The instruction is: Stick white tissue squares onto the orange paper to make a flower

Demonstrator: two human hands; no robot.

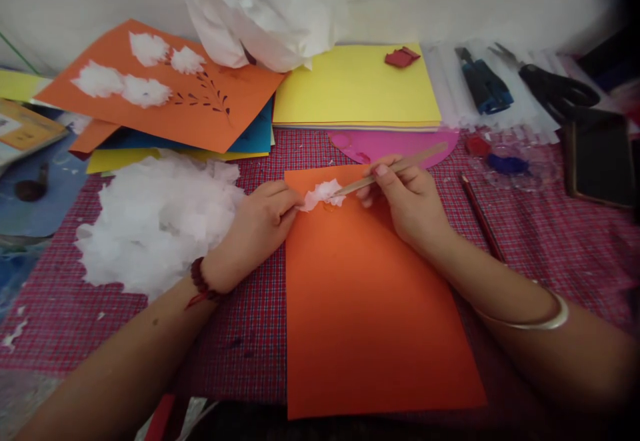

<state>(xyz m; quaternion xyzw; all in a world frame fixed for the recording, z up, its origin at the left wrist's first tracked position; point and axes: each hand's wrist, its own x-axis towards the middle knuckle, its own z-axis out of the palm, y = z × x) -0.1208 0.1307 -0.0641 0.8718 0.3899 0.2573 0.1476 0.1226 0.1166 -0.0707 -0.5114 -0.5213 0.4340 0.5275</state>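
A sheet of orange paper (370, 307) lies in front of me, with a small tuft of white tissue paper (323, 193) near its top edge. My left hand (265, 217) pinches the left end of this tuft between thumb and fingers. In my right hand (410, 197) is a flat wooden stick (420, 155), held like a pen, its pointed tip touching the tuft from the right. A small shiny wet-looking spot (329, 207) shows just below the tissue. Left of my left hand sits a large heap of white tissue pieces (155, 227).
Behind lie a decorated orange sheet (200, 117) with white tufts, a yellow paper stack (350, 91) and crumpled white paper (270, 14). To the right are a pencil (483, 217), a phone (600, 157), scissors (555, 87), a blue-black tool (483, 84) and glue sticks (445, 81).
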